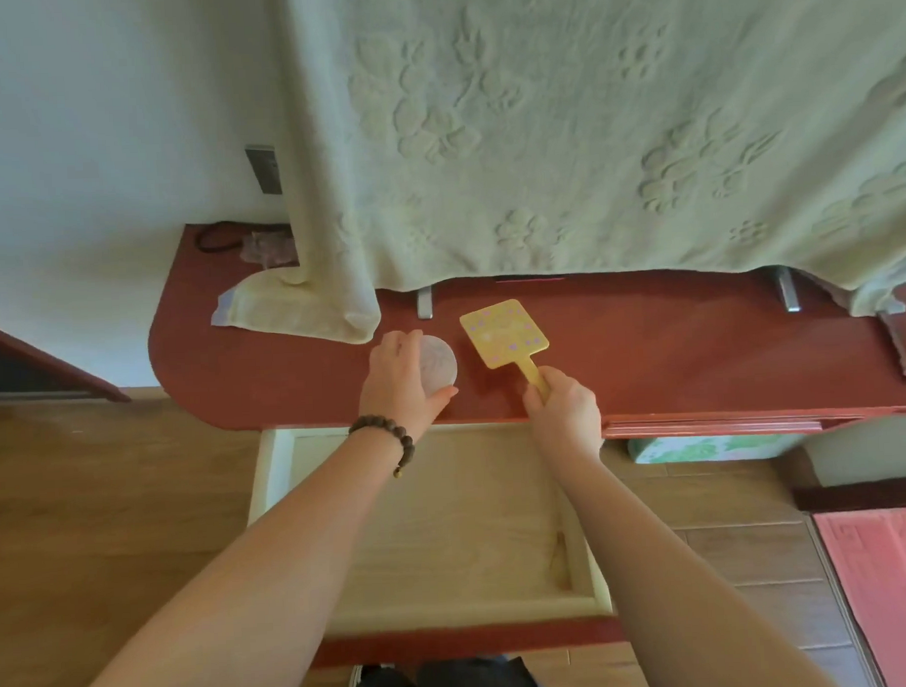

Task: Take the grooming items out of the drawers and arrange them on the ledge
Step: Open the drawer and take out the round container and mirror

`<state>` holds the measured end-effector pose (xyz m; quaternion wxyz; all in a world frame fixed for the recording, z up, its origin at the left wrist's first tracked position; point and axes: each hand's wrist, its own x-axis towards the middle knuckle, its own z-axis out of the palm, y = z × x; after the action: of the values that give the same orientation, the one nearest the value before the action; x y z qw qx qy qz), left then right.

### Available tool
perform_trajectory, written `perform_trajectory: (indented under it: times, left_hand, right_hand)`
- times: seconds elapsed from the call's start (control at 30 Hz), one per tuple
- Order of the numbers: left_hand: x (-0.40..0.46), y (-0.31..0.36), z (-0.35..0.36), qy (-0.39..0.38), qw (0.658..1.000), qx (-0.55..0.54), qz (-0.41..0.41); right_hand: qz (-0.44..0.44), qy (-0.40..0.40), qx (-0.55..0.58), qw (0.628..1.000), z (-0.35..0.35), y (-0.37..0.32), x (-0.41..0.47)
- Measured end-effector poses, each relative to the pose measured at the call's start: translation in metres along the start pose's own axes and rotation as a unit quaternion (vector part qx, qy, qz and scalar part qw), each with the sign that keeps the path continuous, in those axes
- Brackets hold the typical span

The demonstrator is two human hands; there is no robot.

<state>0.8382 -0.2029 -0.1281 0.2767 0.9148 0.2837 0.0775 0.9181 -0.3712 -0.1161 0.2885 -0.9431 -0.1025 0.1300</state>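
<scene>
Both arms reached to twelve o'clock over the open drawer. The left hand cupped a round compact; the right hand pinched the yellow mirror by its handle, at three o'clock of the compact on the ledge.

A pale green embossed blanket hangs against the white wall. Wood-look floor lies below; a pink mat covers its right edge.

You won't find any readable text here. The yellow paddle shows only small pink and purple marks, too blurred to read.
</scene>
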Motion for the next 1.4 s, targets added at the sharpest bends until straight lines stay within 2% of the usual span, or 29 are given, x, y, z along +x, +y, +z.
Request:
perform_trajectory:
  times: [0.17,0.37,0.5,0.67,0.9,1.0,1.23,1.4]
  left_hand:
    - [0.02,0.001,0.016,-0.002,1.0,0.004,-0.006]
    - [0.026,0.001,0.027,0.012,1.0,-0.007,-0.011]
    - [0.026,-0.002,0.031,0.028,1.0,-0.002,-0.007]
    - [0.022,-0.001,0.032,0.005,1.0,-0.007,-0.024]
    - [-0.014,-0.007,0.016,0.005,0.999,-0.002,-0.032]
    - [-0.04,-0.016,0.005,0.021,1.0,0.004,-0.011]
    - [-0.135,-0.054,-0.003,0.014,0.999,0.037,0.031]
    - [-0.215,-0.086,-0.004,-0.041,0.992,0.118,-0.005]
  right_hand:
    - [-0.002,-0.018,-0.012,1.0,0.012,0.004,0.028]
    - [-0.035,0.051,-0.03,0.998,0.034,0.018,0.04]
    - [-0.053,0.055,-0.066,0.995,0.042,0.022,0.044]
    - [-0.07,0.072,-0.068,0.993,0.045,0.024,0.041]
    - [-0.078,-0.007,-0.071,0.994,0.034,0.023,0.03]
    - [-0.085,-0.05,-0.039,0.994,0.026,0.025,0.01]
    - [-0.095,-0.071,-0.039,0.992,0.026,0.036,-0.095]
    - [-0.101,-0.065,-0.079,0.99,0.051,0.059,-0.181]
